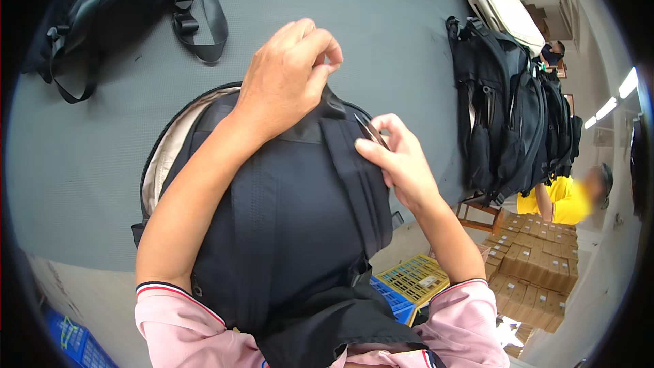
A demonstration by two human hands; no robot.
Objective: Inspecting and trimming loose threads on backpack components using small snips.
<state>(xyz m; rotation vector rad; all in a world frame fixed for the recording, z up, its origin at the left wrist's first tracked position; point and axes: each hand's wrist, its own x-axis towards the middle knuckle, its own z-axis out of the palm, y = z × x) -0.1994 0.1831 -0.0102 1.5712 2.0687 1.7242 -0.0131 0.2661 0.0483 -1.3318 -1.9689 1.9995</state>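
Note:
A black backpack lies in front of me on the grey table, its straps facing up and its far top edge unzipped. Pale lining shows along the left side of that opening. Above the top handle, my left hand is raised with thumb and forefinger pinched together; whatever they hold is too small to make out. My right hand grips small dark thread snips, their points directed up and left, close over the bag's upper right edge beside a shoulder strap.
Another black bag with loose straps lies at the far left of the table. Several black backpacks and cream bags line the right edge. Beyond are crates, stacked cartons and a person in yellow.

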